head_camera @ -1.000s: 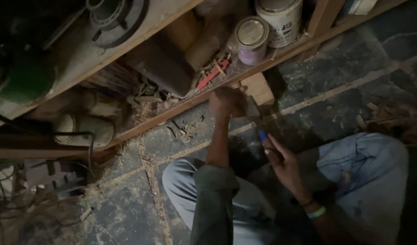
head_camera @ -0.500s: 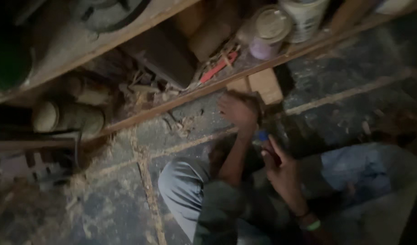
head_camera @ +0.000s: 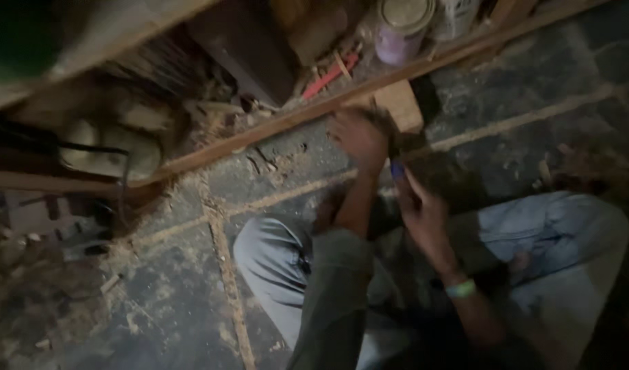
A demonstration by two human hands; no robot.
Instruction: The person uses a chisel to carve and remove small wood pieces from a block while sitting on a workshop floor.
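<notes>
My left hand (head_camera: 359, 137) reaches forward over the dark stone floor, just below the long wooden rail (head_camera: 273, 123) and beside a pale wooden block (head_camera: 400, 104). Its fingers are curled; blur hides what they grip. My right hand (head_camera: 421, 205) sits closer to my knees and is closed around a small tool with a blue tip (head_camera: 397, 169). A green band (head_camera: 460, 289) circles that wrist. My legs in light trousers are folded beneath both arms.
Behind the rail lie a round tin with a lilac side (head_camera: 400, 27), a red-handled tool (head_camera: 328, 75), a dark box (head_camera: 242, 48) and wood scraps. Sawdust covers the floor joints (head_camera: 225, 260). Clutter sits at the left (head_camera: 102, 154).
The view has tilted down and the shelf slid up the frame. My left hand dropped from the rail toward the floor; my right hand stays closed on the blue-tipped tool.
</notes>
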